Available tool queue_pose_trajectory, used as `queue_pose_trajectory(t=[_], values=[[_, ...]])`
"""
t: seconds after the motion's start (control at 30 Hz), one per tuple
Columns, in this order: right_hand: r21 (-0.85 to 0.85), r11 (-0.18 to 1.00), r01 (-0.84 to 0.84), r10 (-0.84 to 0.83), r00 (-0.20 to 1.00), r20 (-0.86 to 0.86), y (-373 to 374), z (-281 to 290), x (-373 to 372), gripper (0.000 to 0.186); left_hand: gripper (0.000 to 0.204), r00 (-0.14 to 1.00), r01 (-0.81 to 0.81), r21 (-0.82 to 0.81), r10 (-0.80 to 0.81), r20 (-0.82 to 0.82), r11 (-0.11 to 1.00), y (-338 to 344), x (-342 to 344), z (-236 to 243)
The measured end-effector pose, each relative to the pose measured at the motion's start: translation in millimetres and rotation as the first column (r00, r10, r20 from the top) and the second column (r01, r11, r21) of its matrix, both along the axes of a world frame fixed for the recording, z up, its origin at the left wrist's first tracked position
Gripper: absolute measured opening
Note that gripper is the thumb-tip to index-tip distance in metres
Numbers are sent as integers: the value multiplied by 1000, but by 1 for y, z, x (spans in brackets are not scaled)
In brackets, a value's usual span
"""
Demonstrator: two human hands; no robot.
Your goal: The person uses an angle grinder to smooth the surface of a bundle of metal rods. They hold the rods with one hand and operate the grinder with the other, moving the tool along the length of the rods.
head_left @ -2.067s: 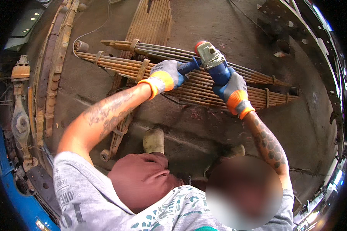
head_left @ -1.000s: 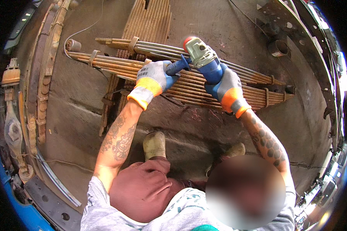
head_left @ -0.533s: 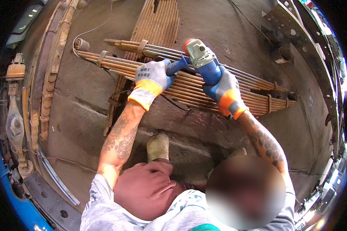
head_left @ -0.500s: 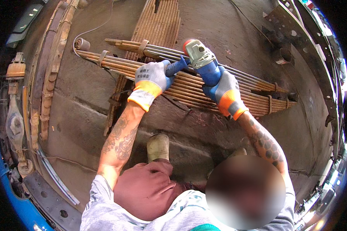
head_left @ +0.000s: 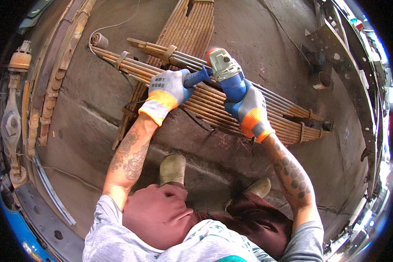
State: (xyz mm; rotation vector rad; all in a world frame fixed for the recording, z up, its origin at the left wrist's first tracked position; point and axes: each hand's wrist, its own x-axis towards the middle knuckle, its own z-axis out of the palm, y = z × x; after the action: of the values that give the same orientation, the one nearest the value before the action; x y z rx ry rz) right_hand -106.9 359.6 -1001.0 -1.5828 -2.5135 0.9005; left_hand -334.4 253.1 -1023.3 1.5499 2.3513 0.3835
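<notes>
An angle grinder (head_left: 228, 72) with a blue body, grey metal head and red-orange disc edge is held over rusty leaf springs. My left hand (head_left: 168, 86), in a grey and orange work glove, is wrapped round its blue side handle (head_left: 197, 77). In a matching glove, my right hand (head_left: 250, 107) grips the rear of the grinder body. Beneath it, one leaf spring pack (head_left: 231, 114) lies crosswise, bound with clips. A second pack (head_left: 273, 98) beside it shows bare grey metal along its edges. The disc's contact with the metal is hidden.
Another rusty leaf spring stack (head_left: 185, 30) lies under the crossed packs. Long steel leaves (head_left: 52, 83) and an axle-like part (head_left: 12, 115) line the left side. A thin cable (head_left: 113, 27) runs over the floor. Punched metal beams (head_left: 343, 52) and a short pipe (head_left: 322, 80) lie right.
The view has shifted slightly, so the floor parts sit a little differently. Both hands keep their grip on the grinder, which stays over the springs. My right shoe shows more now.
</notes>
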Motion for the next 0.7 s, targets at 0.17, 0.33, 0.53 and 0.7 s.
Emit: queue_pose_trajectory(t=[0.17,0.33,0.53,0.7], values=[[-10,1000,15,-14,999,28,-3,8,-15,67,27,998,-65,0,65,-7,998,0,-8,-7],[-54,998,23,-19,997,76,0,10,-26,67,25,998,-56,38,57,-6,998,-1,-18,-10],[16,1000,18,-18,998,56,-12,10,-27,70,24,999,-45,75,45,-1,996,-14,-19,-15],[1,1000,-4,4,999,50,-12,10,-26,63,25,1000,-25,61,26,-16,998,-11,-19,-17]])
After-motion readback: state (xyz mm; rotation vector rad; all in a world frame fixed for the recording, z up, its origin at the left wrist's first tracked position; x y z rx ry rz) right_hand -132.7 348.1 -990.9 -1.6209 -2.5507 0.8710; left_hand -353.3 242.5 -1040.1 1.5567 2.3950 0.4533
